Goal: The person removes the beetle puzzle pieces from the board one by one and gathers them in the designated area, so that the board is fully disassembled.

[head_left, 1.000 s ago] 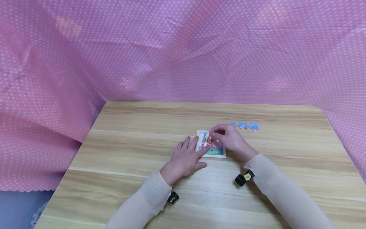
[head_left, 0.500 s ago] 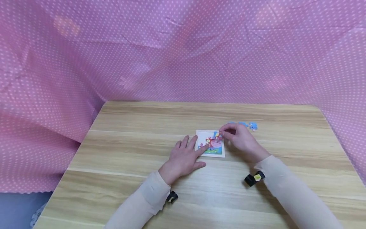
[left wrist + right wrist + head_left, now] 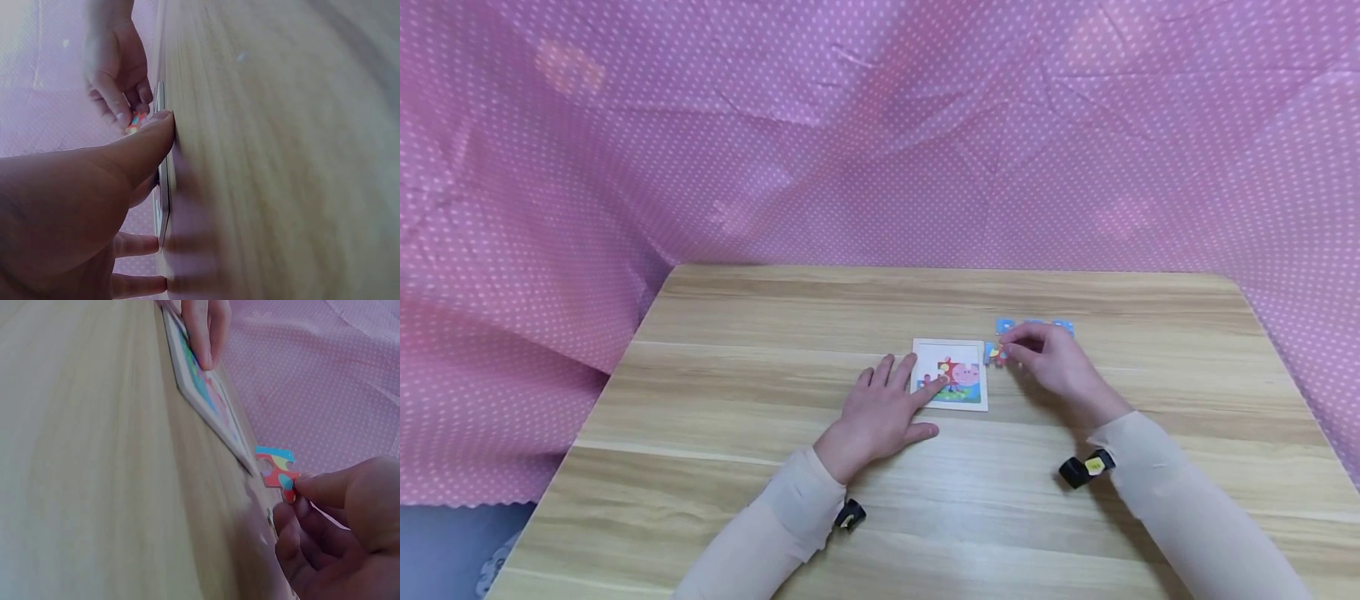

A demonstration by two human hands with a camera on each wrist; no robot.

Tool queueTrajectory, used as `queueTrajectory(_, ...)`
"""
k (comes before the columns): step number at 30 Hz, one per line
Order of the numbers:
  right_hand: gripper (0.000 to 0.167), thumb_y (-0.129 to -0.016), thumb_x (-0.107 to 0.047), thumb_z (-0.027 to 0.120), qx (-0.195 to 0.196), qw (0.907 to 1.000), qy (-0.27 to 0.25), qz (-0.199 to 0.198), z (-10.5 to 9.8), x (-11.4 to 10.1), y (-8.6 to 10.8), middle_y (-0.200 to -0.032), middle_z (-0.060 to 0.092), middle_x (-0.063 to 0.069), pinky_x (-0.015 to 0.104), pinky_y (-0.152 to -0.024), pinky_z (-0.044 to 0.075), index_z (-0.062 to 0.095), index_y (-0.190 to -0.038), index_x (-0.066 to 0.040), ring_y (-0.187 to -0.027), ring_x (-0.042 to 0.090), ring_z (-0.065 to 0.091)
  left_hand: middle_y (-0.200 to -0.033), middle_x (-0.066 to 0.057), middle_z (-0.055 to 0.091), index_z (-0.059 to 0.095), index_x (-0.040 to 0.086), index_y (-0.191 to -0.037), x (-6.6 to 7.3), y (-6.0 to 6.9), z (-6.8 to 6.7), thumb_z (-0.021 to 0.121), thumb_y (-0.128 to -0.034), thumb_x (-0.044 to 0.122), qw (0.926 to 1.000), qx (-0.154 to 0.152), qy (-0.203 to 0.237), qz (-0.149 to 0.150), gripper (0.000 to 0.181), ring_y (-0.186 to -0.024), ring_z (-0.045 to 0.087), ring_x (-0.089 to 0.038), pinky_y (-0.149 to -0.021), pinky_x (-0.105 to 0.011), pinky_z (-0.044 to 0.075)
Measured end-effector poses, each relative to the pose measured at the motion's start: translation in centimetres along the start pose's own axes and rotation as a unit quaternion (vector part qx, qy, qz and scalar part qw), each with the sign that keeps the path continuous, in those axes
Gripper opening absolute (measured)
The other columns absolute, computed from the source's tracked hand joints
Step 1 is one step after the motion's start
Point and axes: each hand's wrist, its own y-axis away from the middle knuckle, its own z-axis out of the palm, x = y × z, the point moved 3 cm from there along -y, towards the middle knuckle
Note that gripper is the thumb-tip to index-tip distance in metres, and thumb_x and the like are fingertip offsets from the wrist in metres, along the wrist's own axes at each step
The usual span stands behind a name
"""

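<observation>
A white-bordered puzzle board point(image 3: 949, 402) lies on the table, its lower part filled with a pink cartoon pig picture and its upper part bare white. My left hand point(image 3: 883, 417) lies spread at its left side, the index fingertip on the picture. Just past the board's upper right corner, my right hand point(image 3: 1060, 362) pinches a jigsaw piece point(image 3: 278, 472) between thumb and fingers. That piece is red, yellow and blue, and is held up off the table in the right wrist view. Several fingers of the left hand touch the board or table in the left wrist view.
Three blue puzzle pieces point(image 3: 1005, 326) lie in a row behind the right hand, partly hidden by it. The wooden table point(image 3: 775, 333) has its far edge against a pink dotted cloth point(image 3: 850, 167). Black wrist cameras point(image 3: 1086, 468) are strapped below both sleeves.
My right hand has moved right, carrying the jigsaw piece from above the board's upper part to beyond its right edge. The left hand stays on the board.
</observation>
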Motion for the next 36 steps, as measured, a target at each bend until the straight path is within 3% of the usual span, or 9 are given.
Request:
queueTrajectory(7,0.023,-0.109,-0.014,0.062,0.016,0.9991,0.038,0.012,-0.2,0.8,-0.1,-0.131,0.074,0.021,0.024,-0.088,0.053,0.075,-0.124,-0.002,-0.113,0.030,0.068,-0.180,-0.013,0.021,0.030,0.047,-0.169,0.1,0.0,0.2,0.051,-0.1048,0.070,1.0000,0.003,0.000,0.000,0.071,-0.164,0.026,-0.045,-0.128,-0.063,0.033)
queueTrajectory(13,0.025,-0.110,-0.016,0.061,0.026,0.9974,0.062,0.026,-0.2,1.0,-0.2,-0.127,0.074,0.021,0.032,-0.089,0.053,0.075,-0.126,-0.003,-0.110,0.030,0.067,-0.180,-0.013,0.020,0.030,0.047,-0.169,0.2,0.0,0.2,0.051,-0.1049,0.070,1.0000,0.002,0.004,-0.002,0.071,-0.164,0.026,-0.046,-0.128,-0.063,0.033)
queueTrajectory(23,0.019,-0.107,-0.010,0.066,0.055,0.9942,0.092,-0.012,-0.1,0.8,0.1,-0.123,0.075,0.023,0.034,-0.086,0.053,0.077,-0.120,-0.001,-0.103,0.030,0.070,-0.180,-0.013,0.020,0.029,0.047,-0.169,0.2,0.1,0.3,0.051,-0.1049,0.070,1.0000,0.004,0.004,-0.004,0.072,-0.164,0.025,-0.046,-0.128,-0.063,0.032)
queueTrajectory(31,0.023,-0.098,-0.009,0.077,0.052,0.9881,0.125,-0.074,0.6,0.3,0.7,-0.118,0.067,0.023,0.037,-0.084,0.053,0.078,-0.117,0.004,-0.100,0.033,0.066,-0.180,-0.014,0.021,0.030,0.047,-0.169,0.2,0.1,0.2,0.051,-0.1049,0.069,1.0000,0.006,0.003,-0.004,0.072,-0.164,0.025,-0.046,-0.128,-0.063,0.033)
queueTrajectory(36,0.018,-0.099,-0.008,0.076,0.056,0.9862,0.136,-0.075,0.7,0.2,0.9,-0.119,0.066,0.022,0.039,-0.084,0.052,0.079,-0.114,0.002,-0.100,0.033,0.066,-0.180,-0.013,0.021,0.029,0.047,-0.169,0.1,0.0,0.2,0.051,-0.1049,0.070,1.0000,0.006,0.003,-0.002,0.072,-0.164,0.025,-0.046,-0.128,-0.063,0.033)
